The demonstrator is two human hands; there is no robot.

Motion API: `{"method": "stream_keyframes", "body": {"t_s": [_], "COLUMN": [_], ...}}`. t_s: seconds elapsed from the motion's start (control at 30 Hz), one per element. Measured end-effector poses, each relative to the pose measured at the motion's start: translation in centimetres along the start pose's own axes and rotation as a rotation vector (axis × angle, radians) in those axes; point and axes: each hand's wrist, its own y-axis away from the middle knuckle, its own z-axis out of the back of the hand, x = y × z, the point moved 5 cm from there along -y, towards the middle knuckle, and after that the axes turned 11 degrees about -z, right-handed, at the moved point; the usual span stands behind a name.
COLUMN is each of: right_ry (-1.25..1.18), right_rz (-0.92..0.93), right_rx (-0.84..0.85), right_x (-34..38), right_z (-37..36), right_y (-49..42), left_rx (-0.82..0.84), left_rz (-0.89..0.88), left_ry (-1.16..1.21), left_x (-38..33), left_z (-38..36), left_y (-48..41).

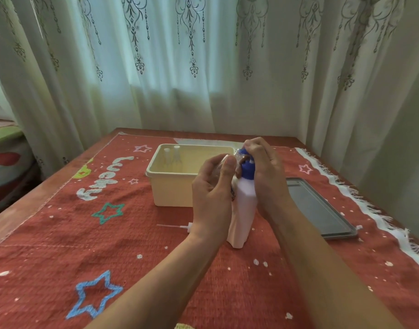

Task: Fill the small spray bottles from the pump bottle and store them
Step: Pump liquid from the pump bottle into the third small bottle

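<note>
Curtain point(203, 67) fills the whole back. The surface point(25, 205) only shows as a wood strip along the left, the rest is under a red star cloth point(132, 245).

Cream bin point(170, 188) sits at 11 o'clock from the pump bottle point(242, 210), and its near right corner is hidden behind the left hand point(213, 193). Grey lid point(315, 210) lies flat at 3 o'clock, its left edge cut off by the right forearm.

The pump bottle stands upright mid-cloth between both hands. You can only see a strip of the white body and bits of the blue pump, and the label is mostly covered.

Right hand point(265, 176) is curled down over the pump head, fingers wrapped on top. Left hand is raised, thumb up, holding a clear small bottle point(237, 155) tipped with its mouth at the pump spout. It's blurry, and I can't tell how full it is.

Two capped bottles point(167, 154) stand in the bin's far left corner. A spray top point(180, 226) with its thin tube lies on the cloth at 9 o'clock, partly behind the left wrist.
</note>
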Motion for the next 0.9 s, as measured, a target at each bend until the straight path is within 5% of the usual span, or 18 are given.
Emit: {"method": "stream_keyframes", "body": {"t_s": [0.9], "right_ry": [-0.050], "right_rz": [-0.016], "right_rx": [-0.005], "right_x": [0.00], "right_z": [-0.04], "right_y": [-0.13], "left_rx": [0.005], "left_rz": [0.020], "left_ry": [0.031], "left_x": [-0.11], "left_z": [-0.09], "left_y": [-0.36]}}
